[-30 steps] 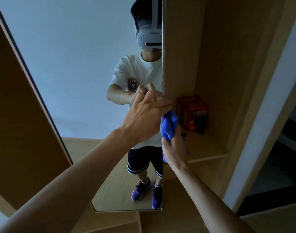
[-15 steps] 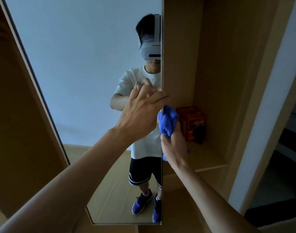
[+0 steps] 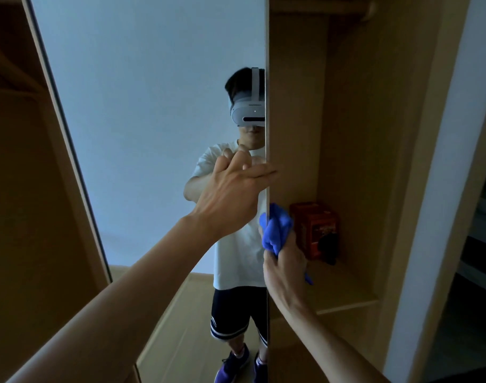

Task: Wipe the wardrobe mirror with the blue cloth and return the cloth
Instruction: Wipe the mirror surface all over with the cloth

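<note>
Bunching the blue cloth (image 3: 276,232) in my right hand (image 3: 284,269), I held it just right of centre in the frame, pressed against the right edge of the mirror (image 3: 153,120). My fingers were curled shut around the lower part of the cloth, and the wad stood out above my fist; a small blue tail showed below the hand. Part of the cloth lapped across the mirror's edge onto the glass side.

My left hand (image 3: 233,189) lay higher, at mid-frame, flat against the glass. Its fingers were extended and pressed together, and the fingertips reached the mirror's right edge and hooked slightly over it. It gripped nothing else.

The mirror filled the upper left and centre of the frame as a tall panel on the wardrobe door, and showed a reflected figure and a pale wall. Right of the edge, the wardrobe interior (image 3: 360,134) stood open. A red box (image 3: 315,225) rested on the shelf (image 3: 346,297) at centre right, just behind the cloth.
</note>
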The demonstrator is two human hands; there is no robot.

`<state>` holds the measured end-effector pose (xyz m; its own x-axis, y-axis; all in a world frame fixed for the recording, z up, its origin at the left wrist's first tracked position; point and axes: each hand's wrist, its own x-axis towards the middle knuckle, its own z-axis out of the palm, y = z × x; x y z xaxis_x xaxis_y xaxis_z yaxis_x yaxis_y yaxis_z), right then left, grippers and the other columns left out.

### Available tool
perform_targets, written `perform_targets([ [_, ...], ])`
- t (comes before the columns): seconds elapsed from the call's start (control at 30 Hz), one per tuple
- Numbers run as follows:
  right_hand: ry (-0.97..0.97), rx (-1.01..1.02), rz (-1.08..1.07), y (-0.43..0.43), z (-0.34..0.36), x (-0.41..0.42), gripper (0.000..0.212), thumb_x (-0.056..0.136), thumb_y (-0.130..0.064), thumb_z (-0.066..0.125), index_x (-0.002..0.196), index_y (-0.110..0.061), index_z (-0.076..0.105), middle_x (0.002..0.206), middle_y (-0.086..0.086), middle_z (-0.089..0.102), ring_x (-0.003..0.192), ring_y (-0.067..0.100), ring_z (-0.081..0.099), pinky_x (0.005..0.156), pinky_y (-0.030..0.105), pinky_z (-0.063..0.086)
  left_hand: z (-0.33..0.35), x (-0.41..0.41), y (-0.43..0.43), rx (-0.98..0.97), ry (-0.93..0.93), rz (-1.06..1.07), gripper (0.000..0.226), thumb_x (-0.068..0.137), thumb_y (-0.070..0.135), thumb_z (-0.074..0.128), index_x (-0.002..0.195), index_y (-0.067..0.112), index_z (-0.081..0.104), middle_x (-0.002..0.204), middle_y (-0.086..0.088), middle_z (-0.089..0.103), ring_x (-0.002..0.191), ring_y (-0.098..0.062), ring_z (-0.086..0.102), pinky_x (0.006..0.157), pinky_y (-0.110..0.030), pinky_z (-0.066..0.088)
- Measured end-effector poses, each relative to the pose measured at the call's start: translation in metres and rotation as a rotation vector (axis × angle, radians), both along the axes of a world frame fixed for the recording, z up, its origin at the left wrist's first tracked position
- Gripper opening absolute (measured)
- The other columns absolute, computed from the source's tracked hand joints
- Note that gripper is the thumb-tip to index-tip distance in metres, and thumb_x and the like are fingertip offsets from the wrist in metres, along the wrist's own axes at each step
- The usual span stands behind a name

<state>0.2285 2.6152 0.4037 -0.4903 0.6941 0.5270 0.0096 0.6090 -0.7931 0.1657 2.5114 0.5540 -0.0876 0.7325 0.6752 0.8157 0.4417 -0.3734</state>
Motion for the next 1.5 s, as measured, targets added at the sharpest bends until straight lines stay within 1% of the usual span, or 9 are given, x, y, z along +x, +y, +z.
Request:
perform_targets([
  [0.1,0.084,0.038,0.002,0.007,0.051,-0.009,0.036,0.095,-0.010,0.055,0.131,-0.006,0.052,0.108,0.014,0.068,0.103,0.031,0.064,0.094,0.046,0.049,0.008,-0.003,0.002,0.029,-0.045,-0.071,0.074,0.081,0.011,0.018,0.128,0.032,0.070,0.135,0.021,0.064,0.102,-0.025,0.050,0.079,-0.028,0.013],
  [0.23,0.140,0.065,0.081,0.011,0.084,-0.013,0.036,0.097,-0.010,0.052,0.133,-0.006,0.047,0.094,0.011,0.067,0.082,0.026,0.066,0.076,0.042,0.051,0.024,0.000,0.004,0.046,-0.007,-0.084,0.075,0.078,0.016,0.014,0.124,0.028,0.072,0.131,0.018,0.067,0.099,-0.029,0.052,0.078,-0.028,0.012],
  [0.43,0.039,0.067,0.011,0.000,0.038,0.002,0.032,0.094,-0.010,0.058,0.126,-0.006,0.056,0.095,0.008,0.065,0.089,0.026,0.065,0.083,0.040,0.051,0.055,-0.002,0.005,0.087,0.119,0.034,0.065,0.084,0.002,0.056,0.144,0.026,0.056,0.154,0.016,0.046,0.118,-0.027,0.050,0.086,-0.031,0.021],
  [0.6,0.069,0.024,0.035,0.001,0.068,0.001,0.031,0.099,-0.018,0.053,0.129,-0.018,0.050,0.096,0.007,0.070,0.086,0.026,0.069,0.078,0.040,0.055,0.072,-0.001,0.004,0.067,0.047,0.022,0.067,0.088,0.001,0.049,0.146,0.034,0.053,0.156,0.023,0.042,0.115,-0.021,0.045,0.082,-0.027,0.016],
  [0.7,0.072,0.031,-0.019,0.008,0.107,-0.011,0.028,0.099,-0.024,0.052,0.123,-0.009,0.054,0.093,0.011,0.070,0.085,0.030,0.067,0.072,0.033,0.046,0.077,-0.004,0.004,0.063,0.038,0.025,0.067,0.089,0.001,0.047,0.143,0.040,0.054,0.154,0.029,0.042,0.110,-0.016,0.041,0.081,-0.026,0.014],
  [0.87,0.076,0.051,-0.013,0.008,0.122,-0.014,0.037,0.101,-0.027,0.051,0.132,-0.009,0.050,0.098,0.014,0.070,0.089,0.033,0.068,0.082,0.045,0.054,0.080,-0.007,0.002,0.059,0.045,0.012,0.072,0.089,0.000,0.046,0.146,0.044,0.049,0.154,0.032,0.039,0.106,-0.014,0.039,0.080,-0.025,0.012],
  [1.1,0.104,0.023,-0.069,-0.002,0.066,-0.005,0.038,0.095,-0.021,0.060,0.131,-0.015,0.051,0.118,0.005,0.065,0.116,0.024,0.061,0.100,0.042,0.047,0.082,-0.008,0.004,0.078,0.137,0.007,0.065,0.086,0.003,0.052,0.142,0.035,0.058,0.152,0.023,0.048,0.112,-0.021,0.047,0.079,-0.026,0.009],
  [1.33,0.227,0.106,-0.025,0.007,0.149,-0.014,0.031,0.097,-0.015,0.053,0.127,-0.010,0.052,0.100,0.007,0.069,0.087,0.027,0.068,0.085,0.046,0.052,0.093,-0.007,0.005,0.109,0.151,-0.001,0.062,0.089,0.005,0.052,0.141,0.037,0.058,0.151,0.025,0.048,0.116,-0.021,0.049,0.089,-0.033,0.027],
  [1.5,0.135,0.121,-0.016,0.006,0.116,-0.011,0.034,0.100,-0.027,0.055,0.128,-0.009,0.050,0.098,0.012,0.067,0.089,0.032,0.067,0.082,0.048,0.053,0.107,-0.010,0.007,0.133,0.206,0.026,0.057,0.092,0.013,0.052,0.146,0.032,0.053,0.155,0.022,0.043,0.120,-0.022,0.048,0.091,-0.035,0.029],
])
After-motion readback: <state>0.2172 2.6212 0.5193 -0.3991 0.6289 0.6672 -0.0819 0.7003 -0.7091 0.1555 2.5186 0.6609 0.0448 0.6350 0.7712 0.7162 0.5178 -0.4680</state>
